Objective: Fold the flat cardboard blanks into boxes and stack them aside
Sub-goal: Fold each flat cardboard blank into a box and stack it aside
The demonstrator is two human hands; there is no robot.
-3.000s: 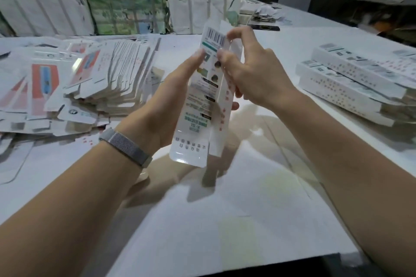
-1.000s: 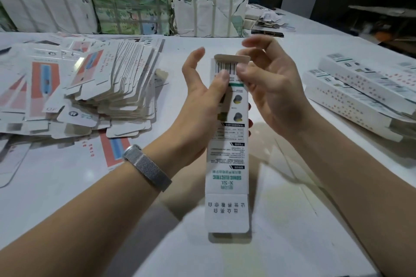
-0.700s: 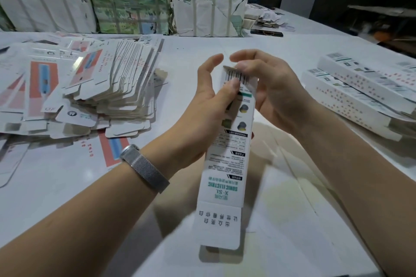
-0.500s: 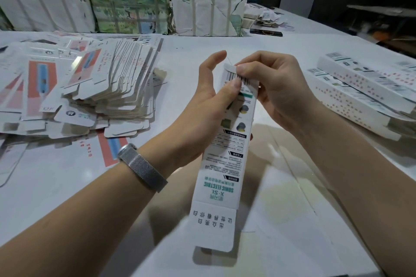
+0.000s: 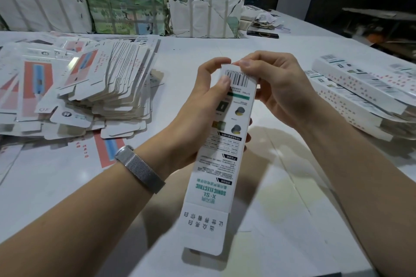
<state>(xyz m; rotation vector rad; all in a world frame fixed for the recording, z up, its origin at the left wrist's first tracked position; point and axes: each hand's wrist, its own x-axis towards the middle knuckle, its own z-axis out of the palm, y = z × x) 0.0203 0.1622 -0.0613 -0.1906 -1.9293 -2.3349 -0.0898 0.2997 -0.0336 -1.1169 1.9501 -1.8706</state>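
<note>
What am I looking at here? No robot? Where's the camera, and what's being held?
No robot: a person works with bare hands, and the single camera sits on their head, looking forward and down. Both hands hold one long white box up over the table. The left hand, with a metal band on its wrist, holds the box's upper part with its thumb on the barcode. The right hand pinches the box's top end. The flap at the box's near end hangs open. On the left lies a heap of flat blanks. On the right lie finished boxes in a stack. Wrapped bundles stand along the far edge.
</note>
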